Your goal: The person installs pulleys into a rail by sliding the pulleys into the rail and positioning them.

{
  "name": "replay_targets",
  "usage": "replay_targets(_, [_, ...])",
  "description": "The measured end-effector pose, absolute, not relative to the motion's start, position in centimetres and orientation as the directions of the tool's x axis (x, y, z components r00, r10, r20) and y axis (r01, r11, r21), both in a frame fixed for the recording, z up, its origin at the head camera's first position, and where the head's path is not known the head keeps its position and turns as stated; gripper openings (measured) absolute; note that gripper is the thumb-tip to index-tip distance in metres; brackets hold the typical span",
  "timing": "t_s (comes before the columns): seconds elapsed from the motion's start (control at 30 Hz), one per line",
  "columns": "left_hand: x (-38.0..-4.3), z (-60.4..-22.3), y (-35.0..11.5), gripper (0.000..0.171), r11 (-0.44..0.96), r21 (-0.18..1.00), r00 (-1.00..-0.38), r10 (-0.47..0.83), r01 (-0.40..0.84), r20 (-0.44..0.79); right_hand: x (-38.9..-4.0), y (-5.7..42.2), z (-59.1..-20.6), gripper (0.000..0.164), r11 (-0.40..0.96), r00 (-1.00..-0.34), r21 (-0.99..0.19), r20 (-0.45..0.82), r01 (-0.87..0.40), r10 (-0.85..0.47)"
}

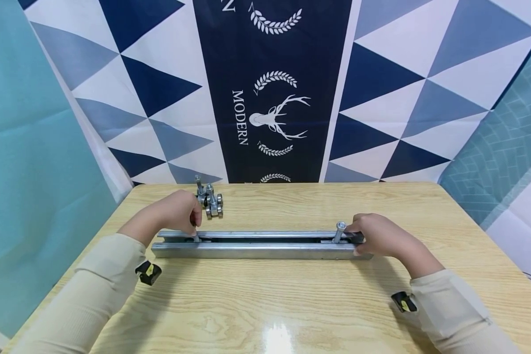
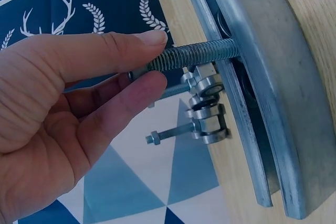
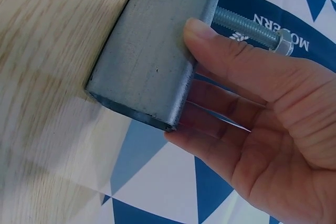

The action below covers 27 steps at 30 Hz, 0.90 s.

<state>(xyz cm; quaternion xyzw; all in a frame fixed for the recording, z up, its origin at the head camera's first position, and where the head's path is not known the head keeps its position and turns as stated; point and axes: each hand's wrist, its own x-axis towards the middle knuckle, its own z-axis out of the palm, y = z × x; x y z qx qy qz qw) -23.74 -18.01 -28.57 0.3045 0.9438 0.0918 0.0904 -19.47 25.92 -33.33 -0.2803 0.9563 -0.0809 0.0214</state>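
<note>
A metal channel track (image 1: 256,250) lies across the table with its slot facing up. Two threaded bolts stand up out of the slot, one near each end; the parts they join inside are mostly hidden. My left hand (image 1: 179,211) pinches the left bolt (image 2: 197,56) between thumb and fingers. At the other end my right hand (image 1: 378,236) grips the track, thumb on its near side and fingers on the far side. Beside that hand the right bolt (image 1: 339,231), topped by a nut, stands free of the fingers.
Roller trolleys (image 1: 212,201) with small wheels and upright bolts sit behind the track's left end. The wooden table (image 1: 265,295) meets a patterned cloth (image 1: 274,98) at its back edge. Small black-and-yellow devices (image 1: 148,272) show at both wrists.
</note>
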Motion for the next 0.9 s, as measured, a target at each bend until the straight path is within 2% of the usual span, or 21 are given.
replay_targets(0.43, [-23.5,-28.4,-16.3,0.016,0.799,0.247,-0.797,0.589,0.549,-0.135,-19.6,25.8,-33.4,0.045,0.827,-0.842,-0.186,0.002,-0.53,-0.539])
replay_targets(0.9, [-23.4,-28.2,-14.9,0.016,0.765,0.227,-0.764,0.635,0.602,-0.114,-19.5,25.7,-33.2,0.044,0.829,-0.843,-0.179,0.002,-0.529,-0.538])
